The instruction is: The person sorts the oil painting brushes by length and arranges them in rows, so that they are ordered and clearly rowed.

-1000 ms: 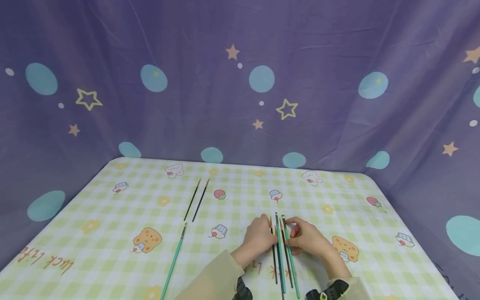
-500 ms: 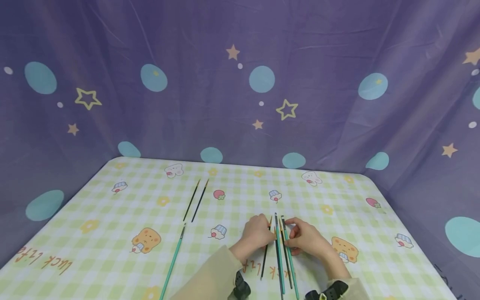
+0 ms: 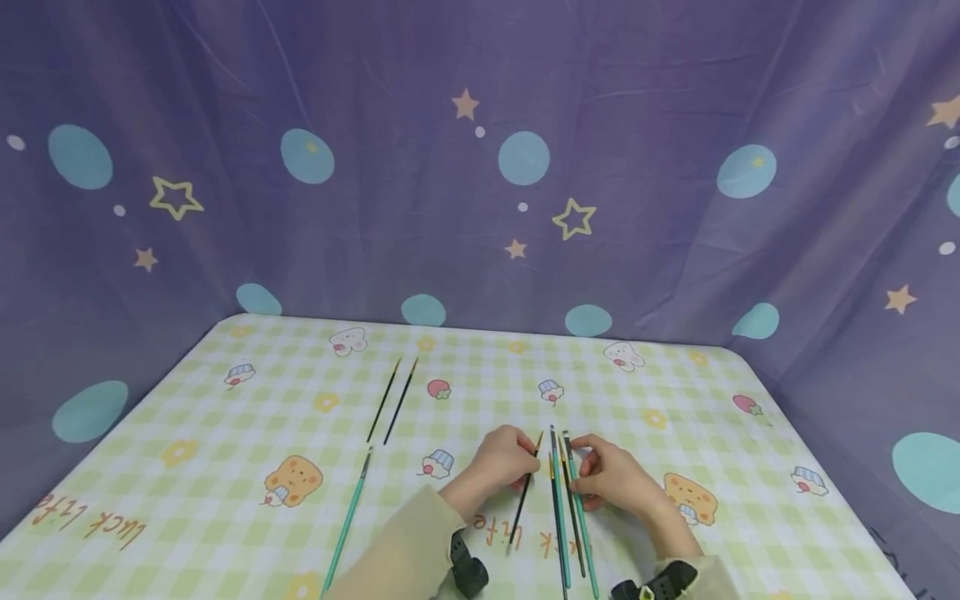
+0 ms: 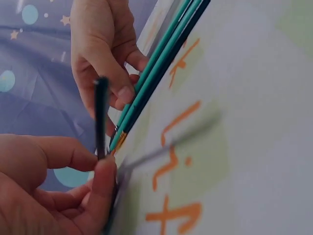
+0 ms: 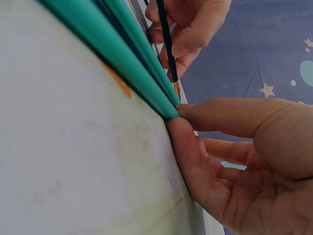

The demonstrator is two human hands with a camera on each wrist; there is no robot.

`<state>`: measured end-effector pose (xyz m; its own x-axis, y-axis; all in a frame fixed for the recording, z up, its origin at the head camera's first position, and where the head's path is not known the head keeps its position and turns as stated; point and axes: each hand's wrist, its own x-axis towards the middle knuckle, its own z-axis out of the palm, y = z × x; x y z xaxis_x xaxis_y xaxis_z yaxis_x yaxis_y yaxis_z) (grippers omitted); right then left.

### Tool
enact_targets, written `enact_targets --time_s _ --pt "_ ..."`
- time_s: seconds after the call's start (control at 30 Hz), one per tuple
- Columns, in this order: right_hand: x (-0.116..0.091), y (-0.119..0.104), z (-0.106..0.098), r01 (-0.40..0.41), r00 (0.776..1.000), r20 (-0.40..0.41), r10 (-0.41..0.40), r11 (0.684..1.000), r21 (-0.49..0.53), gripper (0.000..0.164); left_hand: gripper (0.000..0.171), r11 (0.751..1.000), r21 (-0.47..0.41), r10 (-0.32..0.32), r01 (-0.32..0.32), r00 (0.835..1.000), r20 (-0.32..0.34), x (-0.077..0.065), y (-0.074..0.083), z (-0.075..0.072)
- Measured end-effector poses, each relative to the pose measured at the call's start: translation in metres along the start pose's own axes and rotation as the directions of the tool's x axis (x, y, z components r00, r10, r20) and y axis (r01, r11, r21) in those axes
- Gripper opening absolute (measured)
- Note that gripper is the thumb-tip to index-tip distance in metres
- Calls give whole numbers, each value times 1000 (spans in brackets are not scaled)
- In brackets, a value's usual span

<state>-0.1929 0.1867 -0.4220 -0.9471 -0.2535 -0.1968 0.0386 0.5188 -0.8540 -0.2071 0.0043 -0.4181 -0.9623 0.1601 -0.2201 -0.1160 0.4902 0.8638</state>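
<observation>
My left hand (image 3: 501, 457) pinches a thin black paintbrush (image 3: 520, 510) between thumb and forefinger, near its golden ferrule. That brush slants over the cloth, handle end towards me. To its right, my right hand (image 3: 617, 477) pinches a teal paintbrush (image 3: 585, 533) close to its bristle end. Between the hands, another teal paintbrush (image 3: 561, 512) and black ones (image 3: 574, 518) lie side by side, bristles pointing away. In the right wrist view, the thumb and forefinger (image 5: 230, 115) meet at the teal handles. The left wrist view shows the black handle (image 4: 101, 117) rising from the left fingertips.
Two thin black paintbrushes (image 3: 392, 404) lie parallel at the back left. A single teal paintbrush (image 3: 349, 521) lies nearer on the left. A green checked cloth (image 3: 247, 433) with printed cartoons covers the table, and a purple curtain (image 3: 420, 233) hangs behind it.
My left hand has drawn the black paintbrush leftward out of the bunch, its handle end swinging left. My right hand has stayed at the teal paintbrush.
</observation>
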Motion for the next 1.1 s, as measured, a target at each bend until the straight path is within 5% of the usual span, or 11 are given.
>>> enact_targets --time_s 0.17,0.47,1.1 --pt "0 0 1 -5 1000 -4 5 1000 -7 56 16 990 -141 -15 20 999 38 3 -8 -3" --pt "0 1 2 -3 1000 2 3 1000 -4 57 21 978 -208 21 -23 1000 -10 8 -17 -15" --pt "1 2 1 -14 1000 -6 14 1000 -1 57 27 989 -111 84 -102 983 -163 30 -32 -81"
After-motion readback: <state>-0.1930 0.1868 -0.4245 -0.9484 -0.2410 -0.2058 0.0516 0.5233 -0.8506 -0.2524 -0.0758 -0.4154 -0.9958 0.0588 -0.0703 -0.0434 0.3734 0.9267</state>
